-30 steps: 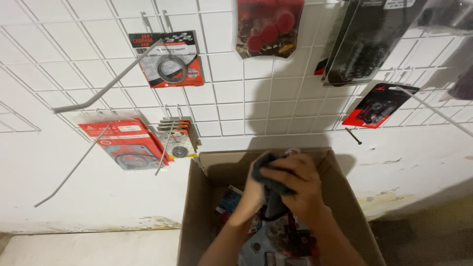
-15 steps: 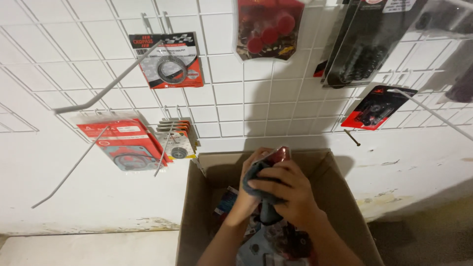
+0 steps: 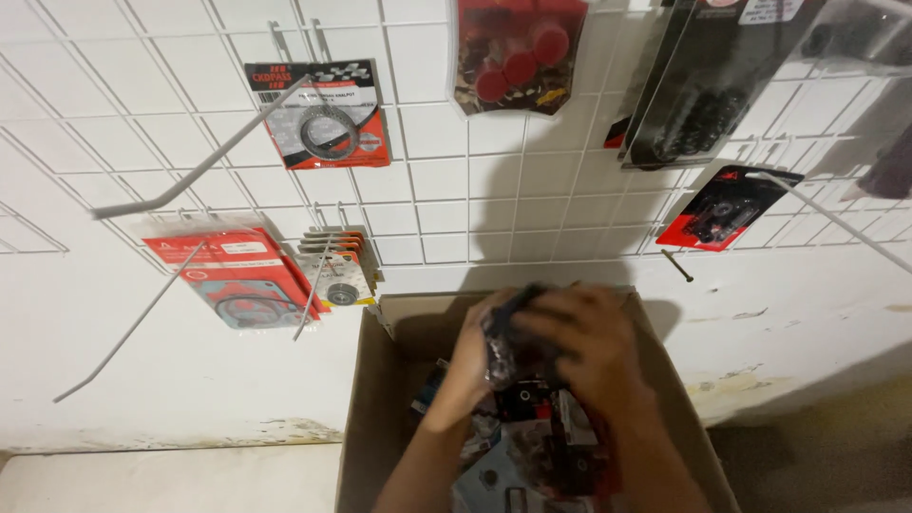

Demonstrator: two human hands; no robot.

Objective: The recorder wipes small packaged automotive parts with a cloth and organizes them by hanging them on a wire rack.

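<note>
Both hands are over the open cardboard box (image 3: 366, 408). The left hand (image 3: 472, 366) and the right hand (image 3: 589, 347) are clasped together around a dark packet (image 3: 508, 332), fingers wrapped on it, held above a jumble of packaged parts (image 3: 532, 456) in the box. Behind, a white wire grid (image 3: 427, 190) carries hanging goods: a red card with a ring (image 3: 321, 119), a red gasket pack (image 3: 233, 280), a red knob pack (image 3: 518, 52) and a red-and-black blister pack (image 3: 727, 207). Bare hooks (image 3: 195, 180) jut out at left.

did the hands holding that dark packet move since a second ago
Yes. Both hands, left hand and right hand, with the dark packet, rose slightly toward the cardboard box back rim.
</note>
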